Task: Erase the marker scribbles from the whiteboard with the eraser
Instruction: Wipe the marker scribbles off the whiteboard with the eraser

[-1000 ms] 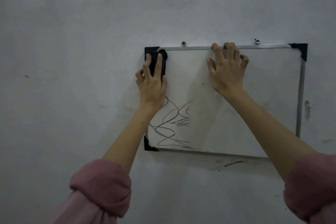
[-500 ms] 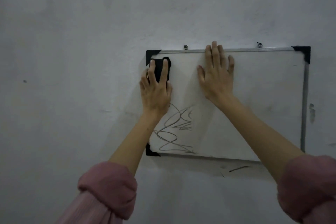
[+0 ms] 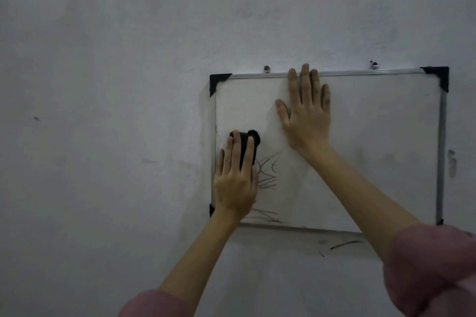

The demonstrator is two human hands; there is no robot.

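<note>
A pale grey plaster wall filled the view, and on it hung a rectangular white whiteboard framed in thin silver metal with black plastic corner caps, its top edge sitting just under two small metal screws set in the wall. A short dark streak marked the wall just below the board's bottom rail.

Two bare forearms reached up from rolled dusty-pink sleeves. The right hand lay flat against the upper middle of the board, fingers straight and close together, the tips of the longest ones crossing the top rail; it held nothing.

The left hand was pressed on the board near its left edge, about halfway down, with its fingers laid over the small black block eraser and curled at its sides, gripping it against the surface (only the eraser's top end and a strip between two fingers showed).

The thin grey marker scribbles lay in the lower left part of the board, starting just right of the left hand and below the eraser, with a second tangle near the bottom rail beside the wrist. The board above the eraser looked faintly smudged.
</note>
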